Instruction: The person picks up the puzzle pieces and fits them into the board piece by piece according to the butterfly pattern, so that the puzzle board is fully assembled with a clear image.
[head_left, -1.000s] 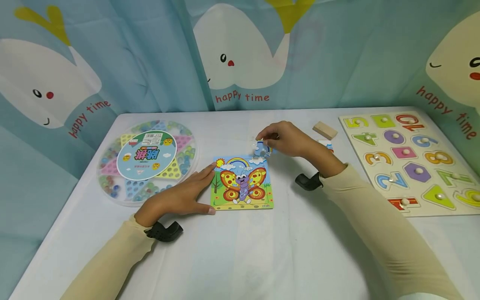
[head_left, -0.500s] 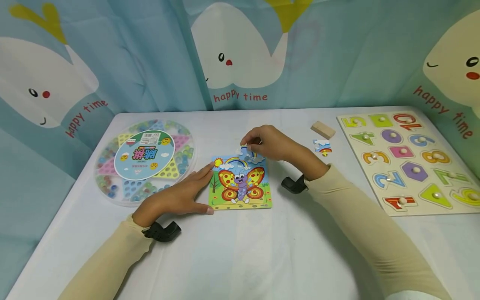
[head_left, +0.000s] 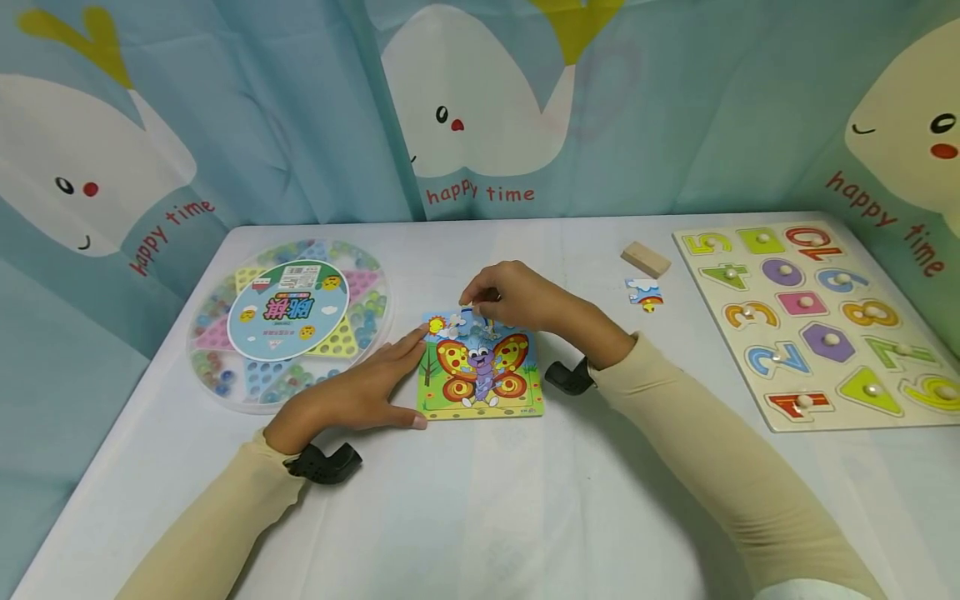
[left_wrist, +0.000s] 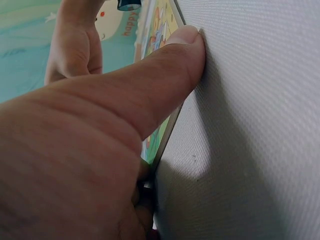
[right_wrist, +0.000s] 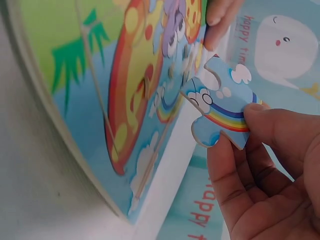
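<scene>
A square butterfly puzzle board [head_left: 483, 392] lies flat on the table. My left hand [head_left: 367, 387] rests at its left side with fingers straight, and in the left wrist view the thumb [left_wrist: 170, 65] touches the board's edge. Between thumb and fingers my right hand [head_left: 521, 296] pinches a blue puzzle piece [right_wrist: 225, 102] with a rainbow and clouds on it. In the right wrist view the piece is tilted above the board's top part. From the head view that piece is partly hidden by the right hand.
Another puzzle piece [head_left: 645, 293] lies right of the board, near a small wooden block [head_left: 646, 259]. On the right is a number and shape peg board [head_left: 765, 329]. A round marble game box [head_left: 217, 292] stands at the left. A whale-print curtain [head_left: 637, 150] hangs behind the table.
My right hand has moved left and toward me with the blue piece, from beyond the board's top right corner to over its top edge. The left hand stays at the board's side.
</scene>
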